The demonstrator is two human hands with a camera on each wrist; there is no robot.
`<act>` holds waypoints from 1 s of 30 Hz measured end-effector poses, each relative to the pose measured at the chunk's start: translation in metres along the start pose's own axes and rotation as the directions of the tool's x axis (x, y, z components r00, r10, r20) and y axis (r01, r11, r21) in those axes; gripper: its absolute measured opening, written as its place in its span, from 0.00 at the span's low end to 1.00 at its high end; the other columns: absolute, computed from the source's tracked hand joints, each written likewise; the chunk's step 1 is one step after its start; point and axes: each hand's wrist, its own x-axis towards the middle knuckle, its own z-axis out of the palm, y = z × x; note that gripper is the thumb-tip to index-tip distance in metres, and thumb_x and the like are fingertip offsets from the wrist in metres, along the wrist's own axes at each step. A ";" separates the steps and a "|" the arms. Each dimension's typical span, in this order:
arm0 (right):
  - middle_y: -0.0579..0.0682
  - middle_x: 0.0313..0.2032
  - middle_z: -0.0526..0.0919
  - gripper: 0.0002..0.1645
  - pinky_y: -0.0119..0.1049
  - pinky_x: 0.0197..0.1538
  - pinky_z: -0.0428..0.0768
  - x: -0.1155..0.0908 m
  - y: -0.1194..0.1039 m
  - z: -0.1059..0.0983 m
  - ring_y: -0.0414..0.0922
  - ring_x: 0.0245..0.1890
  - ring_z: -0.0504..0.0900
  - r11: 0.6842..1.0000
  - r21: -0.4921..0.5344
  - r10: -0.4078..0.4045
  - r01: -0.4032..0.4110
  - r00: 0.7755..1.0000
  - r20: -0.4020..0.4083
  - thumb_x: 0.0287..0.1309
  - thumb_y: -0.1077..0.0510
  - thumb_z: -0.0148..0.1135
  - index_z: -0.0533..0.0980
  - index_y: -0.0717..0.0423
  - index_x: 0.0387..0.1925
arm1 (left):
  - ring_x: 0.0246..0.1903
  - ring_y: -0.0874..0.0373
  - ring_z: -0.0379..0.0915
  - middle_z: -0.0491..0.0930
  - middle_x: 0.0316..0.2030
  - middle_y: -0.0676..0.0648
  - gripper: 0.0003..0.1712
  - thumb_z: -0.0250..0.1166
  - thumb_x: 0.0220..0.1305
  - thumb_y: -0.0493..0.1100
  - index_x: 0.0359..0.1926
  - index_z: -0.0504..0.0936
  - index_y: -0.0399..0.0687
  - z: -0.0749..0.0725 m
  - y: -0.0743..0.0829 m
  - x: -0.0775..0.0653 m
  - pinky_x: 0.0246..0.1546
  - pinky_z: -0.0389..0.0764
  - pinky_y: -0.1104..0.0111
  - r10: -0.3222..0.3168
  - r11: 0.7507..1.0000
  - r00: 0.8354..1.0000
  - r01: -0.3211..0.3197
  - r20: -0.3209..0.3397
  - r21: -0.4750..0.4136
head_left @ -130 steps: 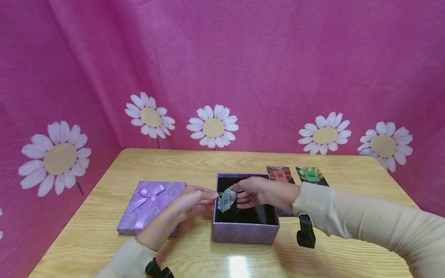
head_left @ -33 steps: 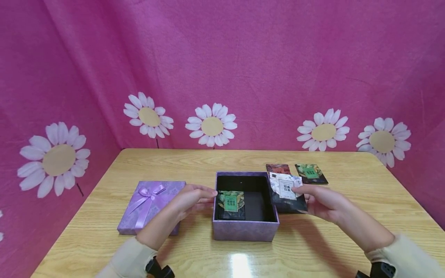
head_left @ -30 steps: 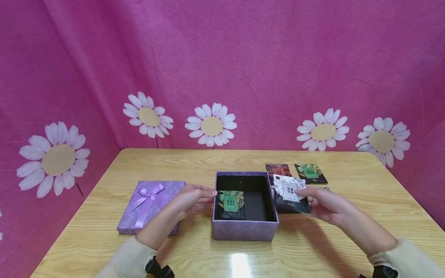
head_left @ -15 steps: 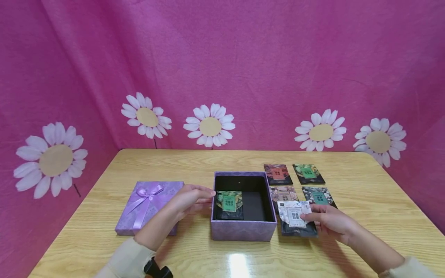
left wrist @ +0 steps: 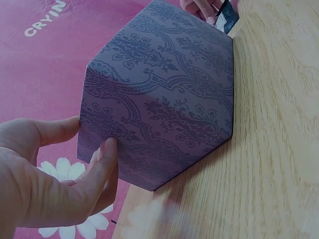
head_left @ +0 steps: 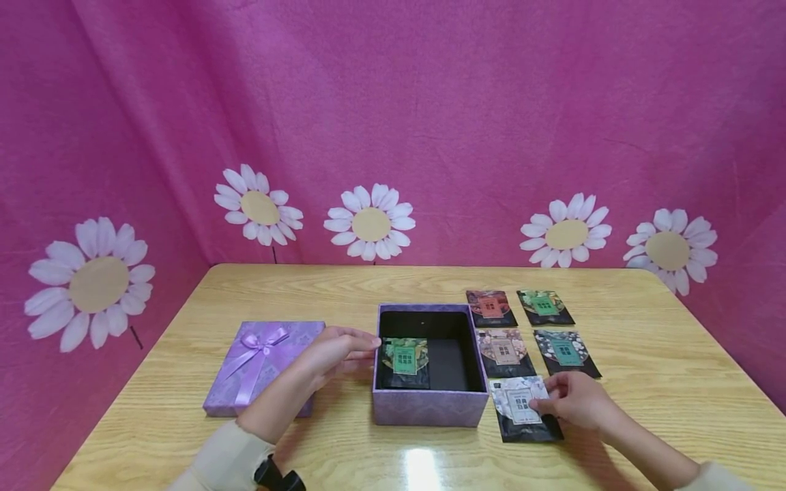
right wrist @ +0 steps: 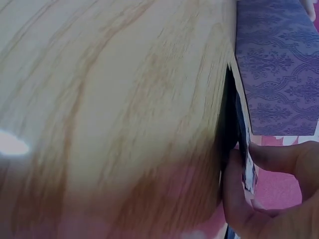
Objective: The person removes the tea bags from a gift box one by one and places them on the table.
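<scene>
My right hand [head_left: 580, 399] pinches a black-and-white tea sachet [head_left: 522, 408] by its right edge, low over the table right of the purple box [head_left: 430, 408]. The right wrist view shows thumb and finger on either side of the thin sachet [right wrist: 242, 129], which leans close over the wood. My left hand [head_left: 338, 351] rests its fairly straight fingertips against the box's left side; in the left wrist view the fingers [left wrist: 107, 154] touch the patterned wall. Inside the open box, a green-labelled tea sachet [head_left: 405, 363] lies at the left.
Right of the box lie more tea sachets: a red one [head_left: 491, 308], a green one [head_left: 545, 307], a pinkish one [head_left: 506, 351] and a teal-labelled one [head_left: 566, 351]. A purple lid [head_left: 260, 365] with a ribbon bow sits at the left. A pink curtain [head_left: 430, 136] stands behind the table.
My right hand has lifted the white sachet out of the box, carried it right, then toward me and down below the pinkish one. My left hand stays at the box.
</scene>
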 end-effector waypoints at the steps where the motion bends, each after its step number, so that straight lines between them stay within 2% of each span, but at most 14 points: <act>1: 0.47 0.24 0.78 0.26 0.31 0.25 0.77 -0.001 0.000 -0.001 0.40 0.23 0.75 1.000 -0.008 -0.005 0.005 1.000 -0.009 0.48 0.53 0.73 0.75 0.69 0.40 | 0.43 0.56 0.82 0.81 0.50 0.33 0.19 0.61 0.63 0.37 0.51 0.77 0.25 0.000 0.000 0.000 0.53 0.83 0.62 -0.001 1.000 1.000 0.001 0.001 -0.001; 6: 0.49 0.24 0.80 0.23 0.34 0.26 0.84 -0.007 -0.002 -0.007 0.40 0.21 0.78 1.000 -0.004 -0.007 0.007 1.000 -0.016 0.47 0.56 0.74 0.76 0.69 0.38 | 0.41 0.58 0.82 0.81 0.50 0.33 0.20 0.61 0.63 0.38 0.51 0.76 0.25 0.000 0.001 0.000 0.54 0.83 0.62 0.004 1.000 1.000 -0.004 0.008 0.000; 13: 0.48 0.21 0.81 0.13 0.33 0.25 0.81 -0.010 -0.010 -0.026 0.40 0.22 0.78 0.991 -0.113 -0.077 0.077 0.997 0.007 0.52 0.57 0.69 0.78 0.64 0.33 | 0.41 0.58 0.83 0.81 0.50 0.32 0.20 0.61 0.63 0.38 0.51 0.76 0.25 0.000 0.000 0.001 0.50 0.84 0.65 0.004 1.000 1.000 -0.004 0.005 0.002; 16: 0.47 0.22 0.81 0.11 0.33 0.26 0.79 -0.009 -0.020 -0.032 0.41 0.23 0.77 0.986 -0.143 -0.080 0.083 0.996 0.029 0.53 0.57 0.69 0.80 0.62 0.32 | 0.42 0.57 0.83 0.81 0.50 0.32 0.19 0.61 0.63 0.38 0.50 0.77 0.26 0.000 -0.001 0.001 0.47 0.85 0.67 0.000 1.000 1.000 0.000 -0.003 0.007; 21: 0.51 0.25 0.84 0.09 0.37 0.30 0.85 -0.006 -0.045 -0.036 0.41 0.25 0.81 0.981 -0.112 -0.154 0.160 0.986 0.059 0.53 0.60 0.68 0.80 0.63 0.32 | 0.41 0.57 0.82 0.81 0.49 0.33 0.19 0.61 0.63 0.38 0.50 0.76 0.26 -0.001 -0.001 -0.001 0.49 0.85 0.65 0.008 1.000 1.000 -0.008 0.002 0.009; 26: 0.56 0.28 0.86 0.10 0.38 0.33 0.86 -0.001 -0.079 -0.041 0.42 0.26 0.83 0.954 -0.066 -0.285 0.291 0.954 0.094 0.56 0.62 0.66 0.80 0.67 0.36 | 0.42 0.56 0.82 0.81 0.50 0.32 0.20 0.61 0.63 0.38 0.51 0.76 0.26 0.000 0.000 -0.001 0.51 0.84 0.63 0.003 1.000 1.000 -0.003 -0.014 0.011; 30: 0.55 0.30 0.86 0.11 0.36 0.35 0.86 0.001 -0.105 -0.044 0.40 0.28 0.82 0.949 -0.039 -0.305 0.312 0.944 0.126 0.57 0.61 0.65 0.79 0.67 0.38 | 0.41 0.57 0.82 0.81 0.50 0.32 0.19 0.62 0.63 0.38 0.50 0.77 0.26 0.002 0.000 -0.001 0.50 0.84 0.65 0.005 1.000 1.000 -0.005 -0.012 0.009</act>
